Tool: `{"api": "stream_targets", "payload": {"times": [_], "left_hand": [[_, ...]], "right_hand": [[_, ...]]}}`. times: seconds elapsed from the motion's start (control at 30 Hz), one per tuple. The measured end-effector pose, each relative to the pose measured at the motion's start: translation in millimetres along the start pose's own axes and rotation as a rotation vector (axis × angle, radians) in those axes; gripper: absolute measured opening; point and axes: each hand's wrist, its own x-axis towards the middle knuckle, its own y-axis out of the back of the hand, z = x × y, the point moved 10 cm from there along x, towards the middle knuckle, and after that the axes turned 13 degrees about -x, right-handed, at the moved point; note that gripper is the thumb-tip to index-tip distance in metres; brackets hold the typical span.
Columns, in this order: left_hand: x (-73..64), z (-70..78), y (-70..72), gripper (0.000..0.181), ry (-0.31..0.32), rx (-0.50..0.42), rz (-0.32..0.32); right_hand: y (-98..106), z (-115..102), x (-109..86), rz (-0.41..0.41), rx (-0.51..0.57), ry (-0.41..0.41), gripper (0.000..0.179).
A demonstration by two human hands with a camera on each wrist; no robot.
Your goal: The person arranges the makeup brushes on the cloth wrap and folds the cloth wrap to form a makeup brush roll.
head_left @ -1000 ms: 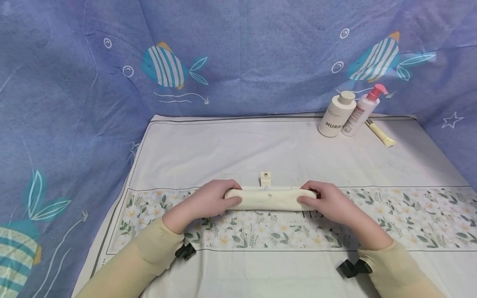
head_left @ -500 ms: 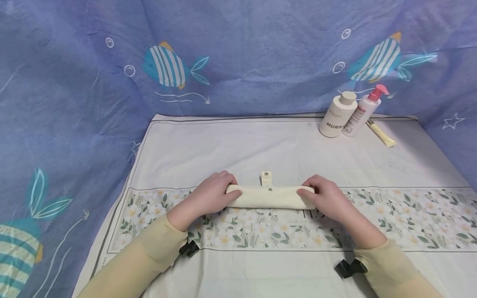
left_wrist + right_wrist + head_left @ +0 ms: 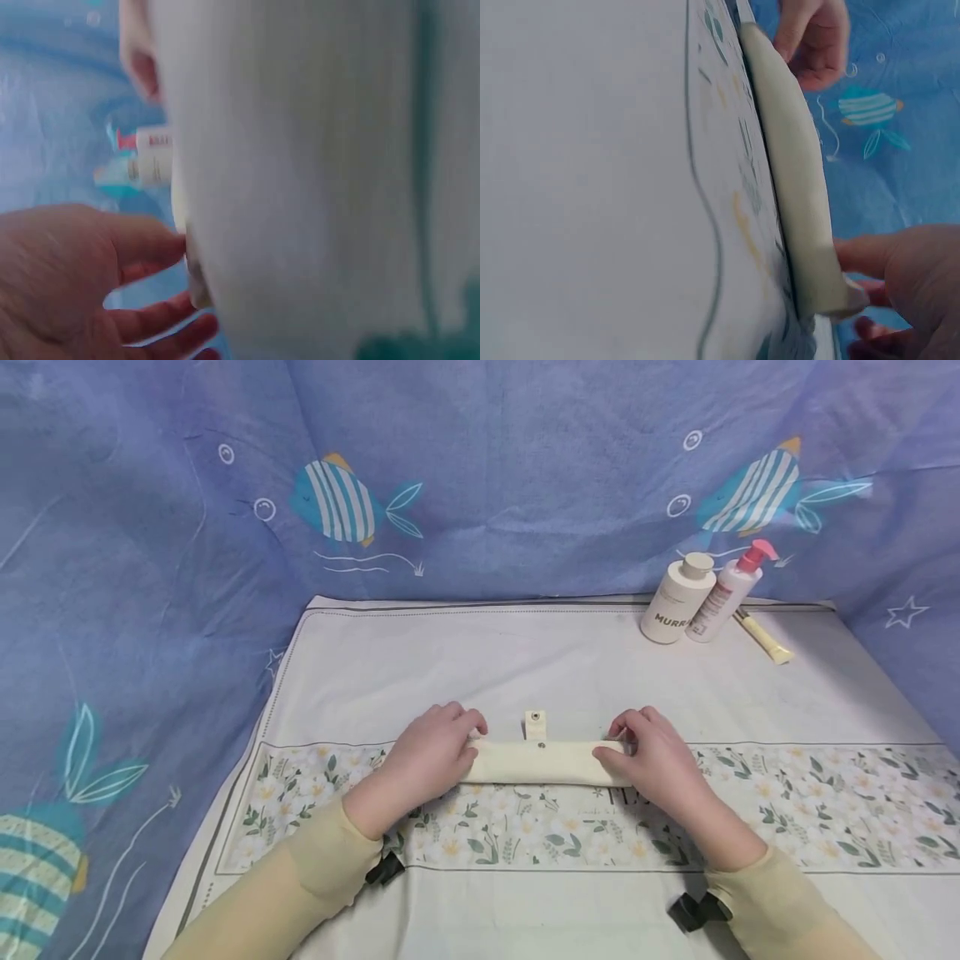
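A cream roll of fabric (image 3: 536, 763), probably a roll-up pouch, lies crosswise on the cloth. It has a metal snap near its back edge, and a short strap (image 3: 535, 724) with a second snap sticks out behind it. My left hand (image 3: 427, 756) holds the left end loosely between thumb and fingers. At the other end my right hand (image 3: 658, 760) has its thumb on the roll and its bent fingers behind. The right wrist view shows the roll (image 3: 791, 157) along its length, with that thumb against it. The left wrist view is blurred, the roll's end near the thumb (image 3: 154, 241).
A white bottle (image 3: 677, 600) and a pink-topped pump bottle (image 3: 723, 602) stand together at the back right. Beside them lies a yellow tube (image 3: 765, 637). Blue fish-print fabric (image 3: 480, 477) hangs behind and at both sides of the white, flower-banded cloth (image 3: 450, 660).
The roll turned slightly away from me, its snap shifting from the front face to the back edge. Both hands' fingers have risen a little and loosened around the ends.
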Motion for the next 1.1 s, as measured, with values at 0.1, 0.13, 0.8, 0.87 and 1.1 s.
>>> {"api": "stream_targets", "payload": {"times": [0.1,0.13,0.8,0.87,1.1], "left_hand": [[-5.6,25.4,-5.8,0.042,-0.157,0.133,-0.033],[-8.5,32.3,-9.6,0.044,-0.198,0.170,-0.053],[-39.7,46.0,-45.2,0.068,-0.221,0.216,-0.395],[-38.9,45.3,-45.3,0.069,-0.228,0.197,-0.397],[-36.6,44.1,-46.8,0.069,-0.246,0.179,-0.386]], "right_hand": [[12.3,-19.0,-4.6,0.140,-0.077,0.130,0.019],[15.5,-26.9,-6.8,0.181,-0.098,0.188,0.017],[4.5,-58.5,-20.1,0.168,-0.142,0.522,0.026],[2.6,-56.8,-19.0,0.148,-0.136,0.510,0.025],[-1.3,-51.8,-15.9,0.103,-0.100,0.478,0.026]]}}
